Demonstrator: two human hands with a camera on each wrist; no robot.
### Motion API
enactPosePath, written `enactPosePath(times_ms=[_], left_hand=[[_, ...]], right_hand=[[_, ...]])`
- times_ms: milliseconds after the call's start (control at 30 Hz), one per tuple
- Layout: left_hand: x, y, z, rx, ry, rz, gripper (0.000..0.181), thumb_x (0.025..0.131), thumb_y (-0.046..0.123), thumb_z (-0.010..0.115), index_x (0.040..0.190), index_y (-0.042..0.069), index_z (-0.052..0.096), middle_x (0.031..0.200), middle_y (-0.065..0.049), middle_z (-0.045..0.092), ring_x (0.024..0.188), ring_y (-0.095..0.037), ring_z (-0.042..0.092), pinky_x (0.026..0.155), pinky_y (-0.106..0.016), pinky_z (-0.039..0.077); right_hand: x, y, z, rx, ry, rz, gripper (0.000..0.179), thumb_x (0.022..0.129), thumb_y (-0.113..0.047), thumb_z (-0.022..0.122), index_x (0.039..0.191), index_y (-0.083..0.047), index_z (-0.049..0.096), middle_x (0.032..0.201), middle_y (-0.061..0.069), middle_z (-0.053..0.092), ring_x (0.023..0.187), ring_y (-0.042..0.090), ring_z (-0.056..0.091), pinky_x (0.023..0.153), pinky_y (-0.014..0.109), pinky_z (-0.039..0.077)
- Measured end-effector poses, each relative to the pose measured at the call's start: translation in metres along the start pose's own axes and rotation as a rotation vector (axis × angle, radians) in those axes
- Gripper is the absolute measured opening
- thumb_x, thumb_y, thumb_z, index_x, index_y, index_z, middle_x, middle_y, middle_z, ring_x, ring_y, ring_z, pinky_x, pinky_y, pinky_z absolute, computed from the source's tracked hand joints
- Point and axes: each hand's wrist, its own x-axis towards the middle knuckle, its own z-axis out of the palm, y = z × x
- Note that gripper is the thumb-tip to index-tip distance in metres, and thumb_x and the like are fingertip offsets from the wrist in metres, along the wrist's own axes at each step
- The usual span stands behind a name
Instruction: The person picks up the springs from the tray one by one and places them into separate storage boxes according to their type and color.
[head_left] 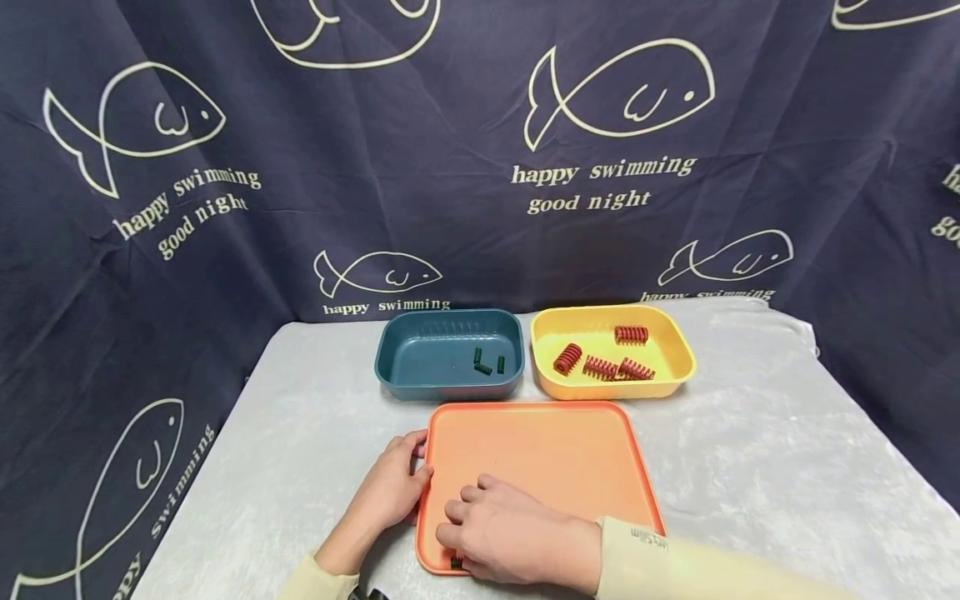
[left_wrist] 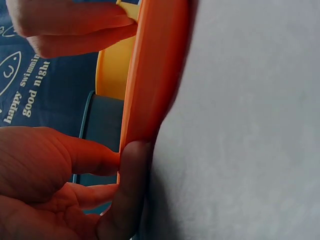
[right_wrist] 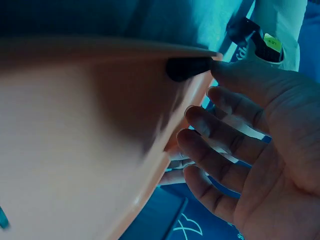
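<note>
My left hand (head_left: 392, 482) grips the left rim of an orange tray (head_left: 540, 450); in the left wrist view its thumb (left_wrist: 95, 156) and a finger lie on either side of the rim. Over the tray's near left corner is my right hand (head_left: 510, 533), palm down in the head view. A dark green spring (head_left: 456, 563) lies in that corner, partly covered by this hand. The right wrist view shows the same spring (right_wrist: 187, 68) as a dark cylinder at the thumb tip, while the other fingers (right_wrist: 220, 155) are loosely bent and hold nothing.
Behind the tray stand a blue bin (head_left: 405, 387) with small dark green springs (head_left: 483, 368) and a yellow bin (head_left: 555, 385) with several larger red springs (head_left: 632, 334). A pale cloth (head_left: 750, 450) covers the table. A dark printed curtain (head_left: 480, 208) hangs behind.
</note>
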Motion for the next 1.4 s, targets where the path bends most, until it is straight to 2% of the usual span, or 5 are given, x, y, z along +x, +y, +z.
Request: enactPosePath(times_ms=[367, 567, 900, 1200, 1400], left_hand=[[0.0, 0.0, 0.0, -0.002, 0.005, 0.009, 0.05, 0.092, 0.007, 0.074, 0.139, 0.0, 0.059, 0.106, -0.004, 0.058, 0.096, -0.019, 0.056, 0.09, -0.045, 0.048], [0.001, 0.001, 0.0, -0.005, 0.0, 0.005, 0.05, 0.092, 0.008, 0.074, 0.14, 0.0, 0.059, 0.108, -0.005, 0.059, 0.099, -0.02, 0.058, 0.092, -0.047, 0.049], [0.0, 0.0, -0.001, -0.006, 0.005, -0.003, 0.051, 0.092, 0.007, 0.073, 0.14, 0.001, 0.059, 0.106, -0.005, 0.057, 0.095, -0.02, 0.056, 0.091, -0.045, 0.048], [0.001, 0.0, 0.0, -0.007, 0.005, -0.001, 0.051, 0.092, 0.008, 0.074, 0.14, 0.0, 0.058, 0.107, -0.006, 0.058, 0.097, -0.02, 0.056, 0.094, -0.047, 0.048], [0.001, -0.001, 0.001, -0.002, 0.008, -0.005, 0.051, 0.092, 0.009, 0.074, 0.14, 0.0, 0.059, 0.108, -0.006, 0.058, 0.099, -0.021, 0.057, 0.096, -0.048, 0.048]], right_hand=[[0.003, -0.001, 0.005, 0.023, -0.091, 0.024, 0.003, 0.094, -0.032, 0.072, 0.096, -0.031, 0.07, 0.085, -0.013, 0.057, 0.076, 0.009, 0.053, 0.066, 0.027, 0.036], [0.002, 0.013, -0.003, -0.034, -0.075, 0.058, 0.008, 0.099, -0.035, 0.067, 0.095, -0.029, 0.071, 0.083, -0.012, 0.059, 0.076, 0.012, 0.055, 0.065, 0.029, 0.037], [0.004, 0.059, -0.035, -0.011, -0.068, 0.187, 0.01, 0.09, -0.026, 0.076, 0.097, -0.022, 0.07, 0.088, -0.006, 0.061, 0.084, 0.019, 0.058, 0.074, 0.035, 0.043], [0.012, 0.114, -0.055, 0.043, 0.091, 0.318, 0.013, 0.085, -0.015, 0.079, 0.091, -0.02, 0.069, 0.088, -0.005, 0.064, 0.084, 0.021, 0.063, 0.074, 0.038, 0.047], [0.022, 0.156, -0.051, 0.087, 0.049, 0.438, 0.013, 0.089, -0.014, 0.079, 0.099, -0.018, 0.073, 0.097, -0.003, 0.069, 0.088, 0.02, 0.066, 0.08, 0.042, 0.053]])
